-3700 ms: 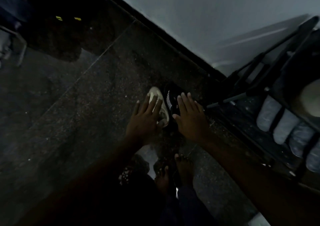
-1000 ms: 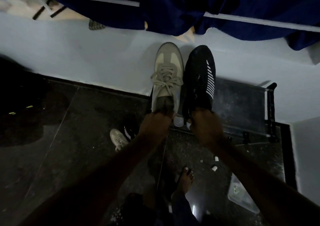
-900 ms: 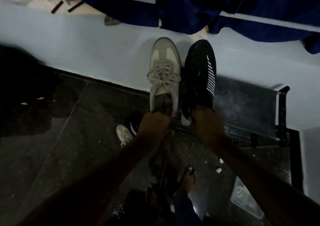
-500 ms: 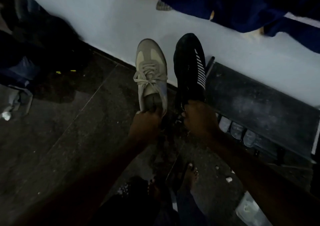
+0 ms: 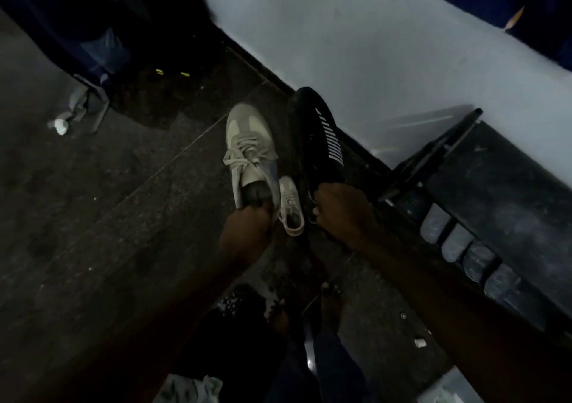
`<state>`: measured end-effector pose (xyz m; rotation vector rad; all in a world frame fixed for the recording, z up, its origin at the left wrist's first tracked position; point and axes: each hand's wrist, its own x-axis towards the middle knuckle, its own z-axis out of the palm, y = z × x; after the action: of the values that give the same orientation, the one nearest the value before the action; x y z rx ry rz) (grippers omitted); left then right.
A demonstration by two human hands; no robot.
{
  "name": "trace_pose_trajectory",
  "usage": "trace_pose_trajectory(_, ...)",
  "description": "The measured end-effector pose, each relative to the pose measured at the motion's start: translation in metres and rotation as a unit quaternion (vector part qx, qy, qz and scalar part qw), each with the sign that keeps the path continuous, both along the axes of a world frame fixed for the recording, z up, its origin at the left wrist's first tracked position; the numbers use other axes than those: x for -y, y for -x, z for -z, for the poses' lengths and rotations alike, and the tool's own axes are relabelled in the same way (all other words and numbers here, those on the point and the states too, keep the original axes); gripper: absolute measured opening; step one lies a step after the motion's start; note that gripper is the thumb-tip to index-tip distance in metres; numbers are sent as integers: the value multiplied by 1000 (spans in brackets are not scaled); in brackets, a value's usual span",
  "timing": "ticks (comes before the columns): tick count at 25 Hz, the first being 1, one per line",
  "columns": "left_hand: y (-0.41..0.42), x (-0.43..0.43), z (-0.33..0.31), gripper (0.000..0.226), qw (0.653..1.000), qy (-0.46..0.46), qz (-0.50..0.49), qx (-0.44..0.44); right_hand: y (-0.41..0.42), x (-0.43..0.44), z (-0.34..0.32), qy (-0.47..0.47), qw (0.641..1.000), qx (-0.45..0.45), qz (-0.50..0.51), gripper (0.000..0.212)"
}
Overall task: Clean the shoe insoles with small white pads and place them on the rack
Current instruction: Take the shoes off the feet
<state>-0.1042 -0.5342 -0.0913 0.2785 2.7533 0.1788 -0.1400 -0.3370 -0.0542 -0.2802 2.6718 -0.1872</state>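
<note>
My left hand [image 5: 247, 232] grips the heel of a beige laced sneaker [image 5: 250, 152], toe pointing away from me. My right hand [image 5: 342, 214] grips the heel of a black sneaker [image 5: 318, 136] with white stripes on its side. Both shoes are held in the air above the dark floor. A second beige sneaker [image 5: 291, 207] lies on the floor between my hands. The black shoe rack [image 5: 501, 192] stands to the right against the wall, with several pale insoles [image 5: 458, 241] lined up on its lower shelf.
A white wall [image 5: 371, 46] runs diagonally behind the shoes. Dark clothing and a chair leg [image 5: 99, 105] sit at the upper left, with a crumpled white scrap [image 5: 58, 125] beside it. My bare feet [image 5: 328, 306] stand below. A small white bit [image 5: 419, 343] lies on the floor.
Since a second ago my view swung left and down, and both held shoes came away from the rack's top toward the floor. Earlier still, my hands rested flat on shoes on the floor.
</note>
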Motion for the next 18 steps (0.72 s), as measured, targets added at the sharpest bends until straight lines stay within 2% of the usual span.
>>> trace_pose_trajectory(4,-4,24,39,26,997,-10,-61,50,11,33,35,27,998,56,-20,25)
trace_pose_trajectory(7,-6,41,74,26,991,-16,-106,76,22,54,62,25,995,93,-35,32)
trace_pose_trajectory(15,-8,77,179,28,973,-30,-168,158,42,100,162,-2,984,134,-115,28)
trace_pose_trajectory(18,-9,82,219,27,965,-35,-163,201,46,113,211,-17,979,151,-135,27)
